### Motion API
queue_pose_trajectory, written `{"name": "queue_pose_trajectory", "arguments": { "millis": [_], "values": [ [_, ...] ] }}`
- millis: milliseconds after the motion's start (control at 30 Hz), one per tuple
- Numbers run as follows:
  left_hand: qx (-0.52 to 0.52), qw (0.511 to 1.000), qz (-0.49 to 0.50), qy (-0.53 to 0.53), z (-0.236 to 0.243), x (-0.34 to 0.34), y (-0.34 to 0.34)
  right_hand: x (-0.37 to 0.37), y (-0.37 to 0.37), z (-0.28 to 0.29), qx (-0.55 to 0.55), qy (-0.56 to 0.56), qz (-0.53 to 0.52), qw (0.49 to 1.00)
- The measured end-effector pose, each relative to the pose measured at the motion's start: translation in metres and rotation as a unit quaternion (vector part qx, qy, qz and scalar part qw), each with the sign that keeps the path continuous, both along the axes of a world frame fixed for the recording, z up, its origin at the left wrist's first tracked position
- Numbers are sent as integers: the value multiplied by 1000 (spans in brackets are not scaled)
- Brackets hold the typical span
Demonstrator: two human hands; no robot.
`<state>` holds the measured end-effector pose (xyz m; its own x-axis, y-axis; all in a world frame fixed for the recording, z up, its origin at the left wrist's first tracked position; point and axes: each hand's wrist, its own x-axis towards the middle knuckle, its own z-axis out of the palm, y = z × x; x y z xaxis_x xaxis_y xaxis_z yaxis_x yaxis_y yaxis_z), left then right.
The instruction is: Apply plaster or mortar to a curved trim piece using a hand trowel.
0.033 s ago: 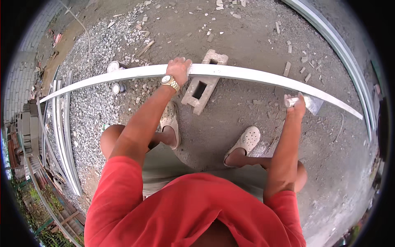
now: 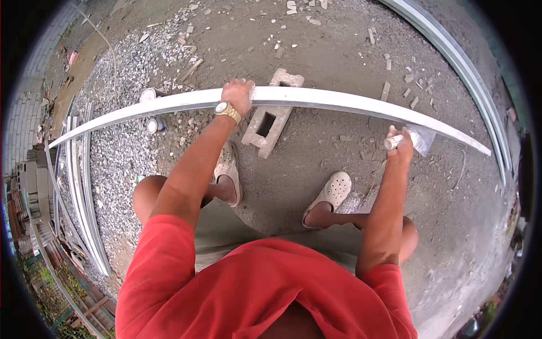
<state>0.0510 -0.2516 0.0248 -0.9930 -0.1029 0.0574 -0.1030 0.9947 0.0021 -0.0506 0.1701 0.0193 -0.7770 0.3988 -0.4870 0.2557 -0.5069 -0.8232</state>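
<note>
A long white-topped metal bar (image 2: 339,100) lies crosswise in front of me, bowed by the lens, passing over a hollow concrete block (image 2: 275,121). My left hand (image 2: 238,96), with a gold watch on its wrist, is closed over the bar just left of the block. Near the bar's right part, my right hand (image 2: 400,144) grips the pale handle of a putty knife (image 2: 424,141). Its wide flat blade is close to the bar's near side; whether it touches cannot be made out. White smears show on the fingers of both hands.
Two small cans (image 2: 156,125) stand on the gravel (image 2: 121,147) at left, one on each side of the bar. More metal bars (image 2: 79,192) lie at far left, and long ones (image 2: 460,56) at far right. Broken chips (image 2: 385,91) litter the ground beyond the bar.
The whole view has shifted slightly, so things sit a little further left. The putty knife's handle is tilted a bit differently, and more of the bar's near side shows. Both grips are unchanged.
</note>
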Motion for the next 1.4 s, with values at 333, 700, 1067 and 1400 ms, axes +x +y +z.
{"name": "queue_pose_trajectory", "arguments": {
  "millis": [333, 700, 1067, 1400],
  "values": [
    [-19, 987, 87, -137, 7, 16, -20, 91, 69, 18, 686, 3, 179, 705],
    [-65, 992, 108, 19, -11, 62, -65, 205, -98, -32, 600, 106, 505, 611],
    [121, 988, -67, -69, -8, -8, 16, 25, 66, -29, 600, 66, 368, 707],
    [136, 987, -85, -14, -24, -17, 18, 87, -11, 68, 630, 81, 326, 700]
  ]
}}
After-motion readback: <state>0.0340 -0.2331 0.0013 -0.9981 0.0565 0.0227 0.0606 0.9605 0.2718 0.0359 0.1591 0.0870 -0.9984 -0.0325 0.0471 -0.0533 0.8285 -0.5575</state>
